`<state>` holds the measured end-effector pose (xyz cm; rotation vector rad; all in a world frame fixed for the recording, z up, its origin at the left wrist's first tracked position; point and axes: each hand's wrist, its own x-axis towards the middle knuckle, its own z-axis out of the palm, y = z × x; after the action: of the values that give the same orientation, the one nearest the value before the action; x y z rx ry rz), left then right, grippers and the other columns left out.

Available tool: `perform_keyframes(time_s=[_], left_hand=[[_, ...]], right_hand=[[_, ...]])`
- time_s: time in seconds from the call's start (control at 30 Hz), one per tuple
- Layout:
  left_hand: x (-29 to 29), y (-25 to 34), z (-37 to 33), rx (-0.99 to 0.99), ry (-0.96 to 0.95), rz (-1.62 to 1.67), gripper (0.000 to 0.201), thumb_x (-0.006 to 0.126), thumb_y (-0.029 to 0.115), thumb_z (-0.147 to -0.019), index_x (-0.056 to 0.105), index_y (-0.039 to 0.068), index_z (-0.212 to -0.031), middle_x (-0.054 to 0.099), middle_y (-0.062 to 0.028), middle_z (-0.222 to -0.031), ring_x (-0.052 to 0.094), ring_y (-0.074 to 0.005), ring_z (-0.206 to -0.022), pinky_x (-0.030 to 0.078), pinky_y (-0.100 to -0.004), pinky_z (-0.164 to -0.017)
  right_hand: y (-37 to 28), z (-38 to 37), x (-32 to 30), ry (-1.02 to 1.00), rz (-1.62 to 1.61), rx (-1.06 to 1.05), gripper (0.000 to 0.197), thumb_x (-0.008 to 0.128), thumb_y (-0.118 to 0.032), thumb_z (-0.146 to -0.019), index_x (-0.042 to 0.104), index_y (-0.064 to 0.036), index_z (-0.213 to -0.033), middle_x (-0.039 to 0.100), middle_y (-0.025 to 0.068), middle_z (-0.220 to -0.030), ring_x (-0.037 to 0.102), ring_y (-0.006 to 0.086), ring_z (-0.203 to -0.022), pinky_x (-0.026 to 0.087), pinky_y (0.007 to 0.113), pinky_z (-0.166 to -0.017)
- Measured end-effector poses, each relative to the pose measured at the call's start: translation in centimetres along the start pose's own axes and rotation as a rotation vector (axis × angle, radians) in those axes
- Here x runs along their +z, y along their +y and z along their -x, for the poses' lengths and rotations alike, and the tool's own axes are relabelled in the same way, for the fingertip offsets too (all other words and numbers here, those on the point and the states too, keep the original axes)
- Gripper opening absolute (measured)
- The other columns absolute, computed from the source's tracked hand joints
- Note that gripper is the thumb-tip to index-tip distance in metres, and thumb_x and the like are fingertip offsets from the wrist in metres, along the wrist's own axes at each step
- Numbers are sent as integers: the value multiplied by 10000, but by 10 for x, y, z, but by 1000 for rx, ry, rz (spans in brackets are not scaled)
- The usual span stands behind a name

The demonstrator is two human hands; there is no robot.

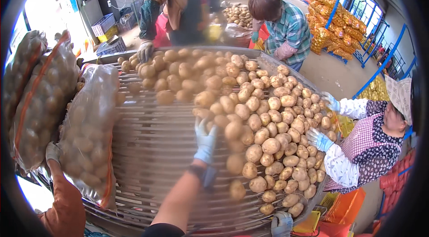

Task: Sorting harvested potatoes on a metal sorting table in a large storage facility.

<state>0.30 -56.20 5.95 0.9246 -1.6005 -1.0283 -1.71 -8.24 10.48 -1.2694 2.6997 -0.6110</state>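
Observation:
A slatted metal sorting table (147, 147) lies before me, heaped with brown potatoes (268, 145) at its far and right sides. My left hand (205, 141), in a light blue glove, reaches over the slats with its fingers stretched out and apart. It is at the left edge of the heap, and the potatoes beside it are smeared by motion. A dark band circles that wrist. My right hand (282, 224), in a grey-blue glove, is at the table's near right rim. Its fingers look bent over the rim, partly cut off by the picture's lower edge.
Net sacks of potatoes (89, 134) stand along the left, a co-worker's gloved hand (52, 152) on one. Another co-worker (362, 143) has both hands at the right edge. Two people stand beyond the far edge. An orange crate (344, 205) is at lower right.

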Motion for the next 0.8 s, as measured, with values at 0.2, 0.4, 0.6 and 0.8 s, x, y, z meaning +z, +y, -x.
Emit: perform_keyframes(time_s=[0.2, 0.4, 0.6, 0.8], left_hand=[[-43, 8, -11, 36, -61, 154, 314, 671, 123, -883, 645, -8, -1167, 631, -164, -1178, 587, -298, -1122, 445, -381, -1005], [-94, -53, -159, -62, 449, -217, 562, 723, 291, -884, 540, -46, -1294, 595, -203, -1220, 570, -295, -1126, 422, -384, -1031], [-90, -89, -199, -152, 227, 210, 407, 632, 243, -952, 575, -4, -1270, 603, -83, -1207, 594, -182, -1030, 475, -317, -927], [-29, -14, -128, -572, -265, 1265, 538, 462, 489, -998, 577, 61, -1303, 594, -75, -1320, 527, -257, -1228, 382, -376, -1101]], right_hand=[[4, 4, -1, 38, -50, 3, 184, 591, -149, -880, 650, -25, -1003, 656, 188, -1038, 591, 401, -973, 474, 482, -881], [6, 5, -2, 40, -57, 38, 182, 601, -153, -881, 651, -16, -988, 659, 192, -1018, 602, 404, -946, 488, 481, -854], [7, 2, 1, 5, -43, 32, 197, 616, -156, -868, 656, -17, -1001, 665, 188, -1028, 613, 398, -961, 498, 467, -863], [10, 8, -2, -6, -20, 58, 202, 622, -151, -857, 659, -22, -1009, 668, 189, -1039, 619, 392, -988, 500, 466, -876]])
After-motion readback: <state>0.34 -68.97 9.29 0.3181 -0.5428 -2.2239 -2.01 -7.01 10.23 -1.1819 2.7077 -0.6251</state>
